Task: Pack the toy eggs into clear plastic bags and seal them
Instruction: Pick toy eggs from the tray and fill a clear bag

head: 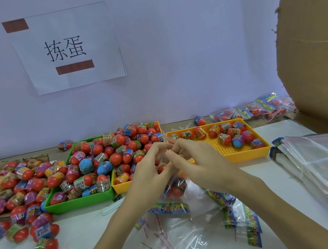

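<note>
Left hand [149,166]: fingers curled, pinching the mouth of the clear bag [174,185] from its left. Bag: thin, limp, slippery film, light; likely best taken at the top edge. It hangs below both grips, just above the counter [87,241], toy eggs [177,188] showing inside; these look hard, smooth, prone to roll. Right hand [195,160]: fingertips pinching the same mouth from the right.

Two bare forearms enter frame from 6 o'clock, left from 7, right from 5. No sleeves visible up to frame edge. Left hand [145,175] and right hand [197,162]: no gloves, rings, watch or bands seen. Fingernails short, unpainted where visible.
</note>
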The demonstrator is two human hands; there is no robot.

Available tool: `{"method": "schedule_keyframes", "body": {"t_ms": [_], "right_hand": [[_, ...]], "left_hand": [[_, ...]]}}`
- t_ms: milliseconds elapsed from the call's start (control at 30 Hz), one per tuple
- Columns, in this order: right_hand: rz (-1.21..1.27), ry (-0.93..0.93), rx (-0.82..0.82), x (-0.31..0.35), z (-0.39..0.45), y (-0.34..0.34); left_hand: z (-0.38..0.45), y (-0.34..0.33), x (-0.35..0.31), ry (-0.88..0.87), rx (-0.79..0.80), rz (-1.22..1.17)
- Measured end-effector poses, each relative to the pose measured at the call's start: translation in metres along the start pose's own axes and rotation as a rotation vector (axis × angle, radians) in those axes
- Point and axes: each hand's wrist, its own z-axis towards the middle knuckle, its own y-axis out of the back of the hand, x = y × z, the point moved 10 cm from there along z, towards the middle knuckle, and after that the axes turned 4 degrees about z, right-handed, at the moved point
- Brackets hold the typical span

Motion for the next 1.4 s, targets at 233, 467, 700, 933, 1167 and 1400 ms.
{"method": "schedule_keyframes", "body": {"t_ms": [233, 467, 700, 933, 1167, 1400], "right_hand": [[0.12, 0.104, -0.178, 0.006, 0.0, 0.027], [-0.049, 0.077, -0.511, -0.023, -0.005, 0.086], [-0.602, -0.448, -0.271, -0.095, -0.01, 0.079], [-0.213, -0.271, -0.467, -0.069, -0.006, 0.093], [0.555, -0.055, -0.4, -0.018, -0.003, 0.073], [0.095, 0.092, -0.299, 0.008, -0.001, 0.051]], "left_hand": [[-0.001, -0.014, 0.003, 0.083, 0.085, -0.256], [0.0, -0.013, 0.005, 0.115, 0.052, -0.26], [-0.002, -0.013, 0.004, 0.121, 0.056, -0.232], [-0.002, -0.014, 0.003, 0.112, 0.063, -0.218], [-0.002, -0.011, 0.004, 0.109, 0.042, -0.25], [-0.002, -0.009, -0.001, 0.086, 0.008, -0.29]]}}
